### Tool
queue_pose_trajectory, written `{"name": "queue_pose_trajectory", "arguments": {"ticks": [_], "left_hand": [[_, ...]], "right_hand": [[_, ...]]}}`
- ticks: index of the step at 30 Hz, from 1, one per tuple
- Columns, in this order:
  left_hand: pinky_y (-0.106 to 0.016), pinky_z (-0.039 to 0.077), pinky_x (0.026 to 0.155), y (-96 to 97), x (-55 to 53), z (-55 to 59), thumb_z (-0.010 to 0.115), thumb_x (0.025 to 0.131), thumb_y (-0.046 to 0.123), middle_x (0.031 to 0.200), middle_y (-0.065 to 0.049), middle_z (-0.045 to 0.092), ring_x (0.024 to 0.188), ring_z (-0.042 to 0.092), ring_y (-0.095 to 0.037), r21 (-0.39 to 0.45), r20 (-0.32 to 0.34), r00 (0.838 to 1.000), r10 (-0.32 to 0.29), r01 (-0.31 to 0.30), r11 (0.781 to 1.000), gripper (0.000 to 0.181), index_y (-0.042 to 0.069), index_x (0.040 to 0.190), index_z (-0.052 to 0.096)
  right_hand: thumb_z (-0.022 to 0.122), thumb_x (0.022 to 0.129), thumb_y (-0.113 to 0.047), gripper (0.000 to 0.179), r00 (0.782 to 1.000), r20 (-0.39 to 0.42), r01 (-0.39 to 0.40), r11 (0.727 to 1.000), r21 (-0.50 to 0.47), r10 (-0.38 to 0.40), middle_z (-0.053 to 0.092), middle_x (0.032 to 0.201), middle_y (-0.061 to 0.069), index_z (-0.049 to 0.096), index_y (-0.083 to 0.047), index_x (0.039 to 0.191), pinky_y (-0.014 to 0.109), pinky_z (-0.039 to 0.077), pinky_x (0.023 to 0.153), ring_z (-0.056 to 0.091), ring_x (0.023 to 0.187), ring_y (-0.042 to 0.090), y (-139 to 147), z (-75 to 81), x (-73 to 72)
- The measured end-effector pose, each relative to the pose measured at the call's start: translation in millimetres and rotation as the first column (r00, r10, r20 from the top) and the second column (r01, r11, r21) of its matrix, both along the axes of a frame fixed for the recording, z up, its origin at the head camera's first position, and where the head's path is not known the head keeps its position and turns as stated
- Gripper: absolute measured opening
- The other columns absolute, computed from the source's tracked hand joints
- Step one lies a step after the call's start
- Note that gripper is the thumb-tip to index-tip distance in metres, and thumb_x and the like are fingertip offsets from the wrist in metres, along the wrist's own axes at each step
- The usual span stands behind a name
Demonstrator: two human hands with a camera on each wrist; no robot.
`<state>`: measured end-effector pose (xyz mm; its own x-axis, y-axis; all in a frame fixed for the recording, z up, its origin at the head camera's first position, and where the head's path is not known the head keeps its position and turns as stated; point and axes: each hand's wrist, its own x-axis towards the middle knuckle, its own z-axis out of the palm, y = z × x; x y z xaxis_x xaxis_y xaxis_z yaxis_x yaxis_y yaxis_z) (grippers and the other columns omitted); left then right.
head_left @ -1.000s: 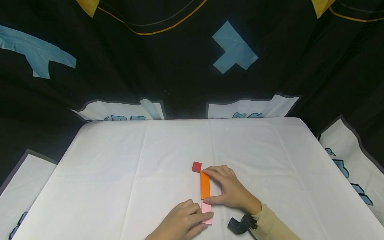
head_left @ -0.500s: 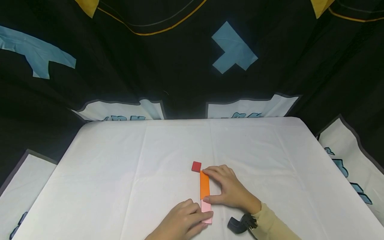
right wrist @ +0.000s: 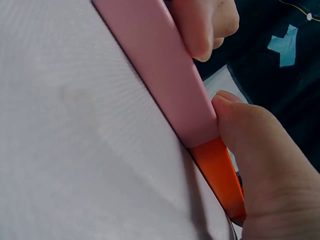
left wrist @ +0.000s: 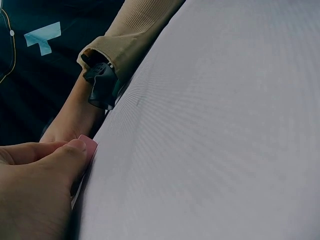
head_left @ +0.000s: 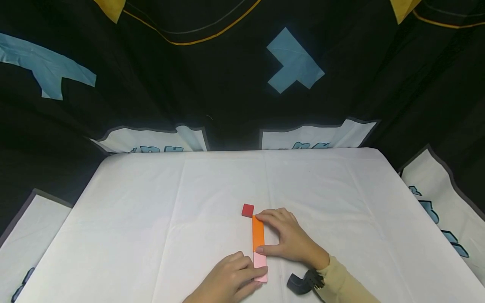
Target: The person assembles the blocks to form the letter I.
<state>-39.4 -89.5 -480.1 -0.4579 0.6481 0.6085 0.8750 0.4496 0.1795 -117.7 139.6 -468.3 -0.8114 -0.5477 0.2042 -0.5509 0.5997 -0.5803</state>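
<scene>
A long orange block (head_left: 258, 232) and a pink block (head_left: 259, 259) lie end to end on the white table, pink nearer me. At the orange block's far left corner sits a small red square block (head_left: 248, 210). My left hand (head_left: 229, 275) pinches the near end of the pink block between thumb and index finger. With fingertips at the far end and thumb by the joint, my right hand (head_left: 289, 240) holds the orange block along its length. In the right wrist view the pink block (right wrist: 160, 70) meets the orange block (right wrist: 217, 167) with hardly any gap.
The white-covered table (head_left: 132, 210) spreads out around the blocks, with its far edge near mid-view. A black curtain (head_left: 227, 92) with blue and yellow patches hangs behind. A dark wrist-worn device (head_left: 301, 284) sits beside the right sleeve (head_left: 345, 282), close over the table.
</scene>
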Motion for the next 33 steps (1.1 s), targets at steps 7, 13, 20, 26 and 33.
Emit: {"name": "queue_pose_trajectory", "arguments": {"ticks": [7, 13, 20, 26, 33], "left_hand": [[-0.007, 0.035, 0.071, 0.2, 1.1, -0.7, 0.079, 0.082, 0.024, 0.08, 0.015, 0.056, 0.072, 0.048, 0.0, 0.014, 0.038, 0.999, 0.001, -0.002, 1.0, 0.03, 0.022, 0.111, 0.075], [-0.007, 0.037, 0.073, 0.0, -1.0, -1.2, 0.083, 0.078, 0.022, 0.08, 0.015, 0.057, 0.073, 0.05, 0.0, 0.035, -0.025, 1.0, -0.019, 0.02, 0.999, 0.034, 0.021, 0.11, 0.075], [-0.007, 0.037, 0.073, -0.3, -1.0, -1.9, 0.083, 0.077, 0.022, 0.08, 0.015, 0.057, 0.073, 0.05, 0.0, 0.034, -0.023, 1.0, -0.021, 0.022, 0.999, 0.034, 0.021, 0.11, 0.075], [-0.006, 0.037, 0.073, 0.0, -0.9, -1.8, 0.084, 0.076, 0.022, 0.08, 0.015, 0.058, 0.073, 0.05, 0.0, 0.036, -0.02, 1.0, -0.02, 0.021, 0.999, 0.035, 0.021, 0.11, 0.075], [-0.006, 0.037, 0.073, -0.1, -1.3, -2.5, 0.084, 0.076, 0.022, 0.08, 0.015, 0.058, 0.073, 0.05, 0.0, 0.045, -0.027, 0.999, -0.019, 0.02, 0.999, 0.035, 0.021, 0.11, 0.075]], "right_hand": [[0.074, 0.075, -0.066, 0.077, 1.0, 0.002, -0.005, 1.0, -0.006, 0.005, 0.051, 0.14, -0.016, 0.054, -0.032, 0.141, 0.047, 0.033, 0.106, 0.042, 0.126, 0.007, 0.1, -0.6, -0.8], [0.073, 0.076, -0.066, 0.077, 1.0, -0.009, -0.011, 1.0, -0.009, 0.011, 0.051, 0.14, -0.014, 0.053, -0.031, 0.141, 0.049, 0.032, 0.106, 0.042, 0.126, 0.009, 0.9, -2.5, -1.9], [0.074, 0.075, -0.067, 0.076, 1.0, 0.01, -0.002, 1.0, -0.024, 0.003, 0.051, 0.14, -0.017, 0.054, -0.032, 0.14, 0.049, 0.032, 0.107, 0.042, 0.126, 0.008, 1.8, -2.9, -2.4], [0.075, 0.075, -0.065, 0.075, 1.0, -0.011, -0.01, 0.999, -0.037, 0.01, 0.052, 0.139, -0.016, 0.054, -0.032, 0.139, 0.048, 0.033, 0.105, 0.043, 0.125, 0.008, 2.2, -5.3, -4.1], [0.073, 0.076, -0.067, 0.074, 1.0, 0.006, -0.013, 0.999, -0.038, 0.014, 0.05, 0.14, -0.02, 0.053, -0.034, 0.14, 0.049, 0.032, 0.107, 0.042, 0.126, 0.005, 2.8, -6.7, -5.2]]}}
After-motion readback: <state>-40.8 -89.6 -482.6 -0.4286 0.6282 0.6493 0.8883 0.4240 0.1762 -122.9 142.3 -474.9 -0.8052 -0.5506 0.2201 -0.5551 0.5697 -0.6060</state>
